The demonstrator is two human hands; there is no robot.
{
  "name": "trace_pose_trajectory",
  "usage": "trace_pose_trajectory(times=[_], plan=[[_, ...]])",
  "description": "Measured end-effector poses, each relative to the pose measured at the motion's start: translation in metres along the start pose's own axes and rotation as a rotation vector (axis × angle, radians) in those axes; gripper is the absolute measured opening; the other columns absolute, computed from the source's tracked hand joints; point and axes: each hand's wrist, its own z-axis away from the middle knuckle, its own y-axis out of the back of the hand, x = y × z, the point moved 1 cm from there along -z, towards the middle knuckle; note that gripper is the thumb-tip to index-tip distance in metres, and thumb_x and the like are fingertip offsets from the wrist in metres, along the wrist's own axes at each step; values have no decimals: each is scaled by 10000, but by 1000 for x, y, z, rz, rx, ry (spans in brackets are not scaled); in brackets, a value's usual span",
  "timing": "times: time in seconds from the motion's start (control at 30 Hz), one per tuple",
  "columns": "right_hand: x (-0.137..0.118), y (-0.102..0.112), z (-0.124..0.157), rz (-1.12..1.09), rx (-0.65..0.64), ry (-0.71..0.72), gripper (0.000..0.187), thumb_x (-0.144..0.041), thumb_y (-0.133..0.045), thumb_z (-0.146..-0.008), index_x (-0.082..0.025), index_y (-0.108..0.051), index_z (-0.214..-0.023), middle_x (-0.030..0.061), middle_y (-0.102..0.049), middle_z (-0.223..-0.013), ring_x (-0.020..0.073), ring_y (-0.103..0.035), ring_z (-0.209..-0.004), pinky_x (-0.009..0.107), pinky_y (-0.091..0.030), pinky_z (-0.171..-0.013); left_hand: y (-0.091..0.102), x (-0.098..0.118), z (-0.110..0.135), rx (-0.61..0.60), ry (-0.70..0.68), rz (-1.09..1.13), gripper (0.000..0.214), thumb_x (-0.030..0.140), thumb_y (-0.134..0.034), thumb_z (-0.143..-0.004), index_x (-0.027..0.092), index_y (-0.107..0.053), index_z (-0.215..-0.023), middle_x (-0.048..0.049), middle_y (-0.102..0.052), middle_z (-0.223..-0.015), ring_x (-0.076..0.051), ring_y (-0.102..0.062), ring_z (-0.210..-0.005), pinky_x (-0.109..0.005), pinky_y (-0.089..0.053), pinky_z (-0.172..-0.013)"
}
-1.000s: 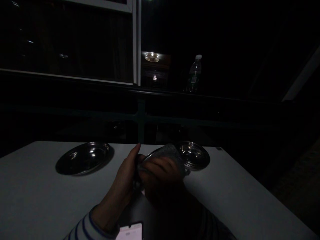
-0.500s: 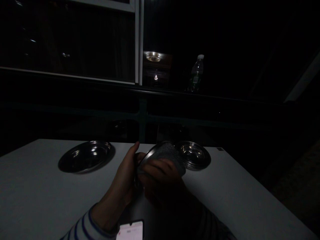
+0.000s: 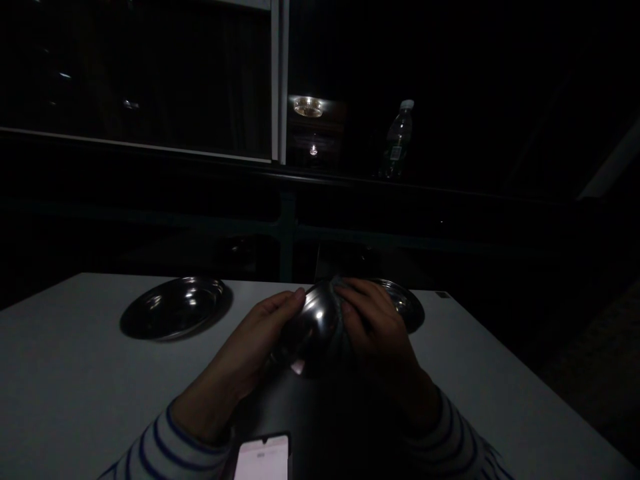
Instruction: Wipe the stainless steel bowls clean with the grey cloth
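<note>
A shiny metal bowl (image 3: 311,327) is held up over the table, tilted, with its rounded surface towards me. My left hand (image 3: 265,333) grips its left side, thumb along the rim. Against its right side my right hand (image 3: 375,317) presses a dark greyish cloth (image 3: 341,327), fingers bent over it. Behind my right hand stand stacked metal bowls (image 3: 407,308), partly covered by it. To the left a wide metal dish (image 3: 173,310) rests on the table by itself.
The white table (image 3: 75,373) ends at a far edge before a dark window. A lit phone (image 3: 263,459) lies near the front between my forearms. A clear plastic bottle (image 3: 399,140) with a white cap stands on the ledge beyond.
The bowl has turned so its rounded surface shows instead of being covered by the cloth. My right hand has moved right and up with the cloth. The view has shifted slightly.
</note>
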Motion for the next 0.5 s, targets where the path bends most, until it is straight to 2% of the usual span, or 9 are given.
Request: trace_pose_trajectory(times=[0.13, 0.2, 0.27, 0.4, 0.5], plan=[[0, -1, 0, 19, -2, 13, 250, -143, -459, -831, -142, -594, -1041, 83, -581, -1070, 178, -487, -1030, 360, -407, -901, 5, 3, 1, -79, -10, -72, 197, 342, -595, -722, 149, -629, -744, -4, -594, -645, -109, -533, -590, -211, -403, -568], [-1, -3, 1, 33, -19, 18, 251, -138, -458, -828, -139, -597, -1037, 84, -579, -1075, 181, -483, -1036, 361, -402, -909, 6, 3, 1, -82, -12, -90, 182, 324, -589, -725, 147, -633, -741, -3, -597, -642, -108, -533, -594, -211, -407, -577], [-5, -6, 3, 46, -39, 38, 248, -145, -455, -831, -132, -600, -1031, 88, -577, -1080, 188, -479, -1040, 366, -395, -916, 5, 2, 1, -37, -21, -101, 176, 317, -588, -720, 148, -635, -737, -4, -606, -644, -107, -536, -592, -209, -407, -575], [-14, -12, 7, 53, -91, 107, 250, -176, -457, -841, -135, -597, -1044, 89, -569, -1103, 204, -474, -1042, 380, -399, -897, 2, -2, -1, 145, -68, -136, 216, 351, -595, -703, 144, -617, -648, 11, -586, -561, -91, -503, -511, -191, -368, -500], [-12, -12, 7, 47, -111, 130, 252, -196, -465, -841, -152, -592, -1055, 77, -567, -1117, 204, -472, -1049, 383, -398, -895, 0, -3, -3, 198, -101, -154, 279, 416, -612, -678, 144, -616, -615, 17, -587, -536, -95, -508, -502, -194, -360, -487]])
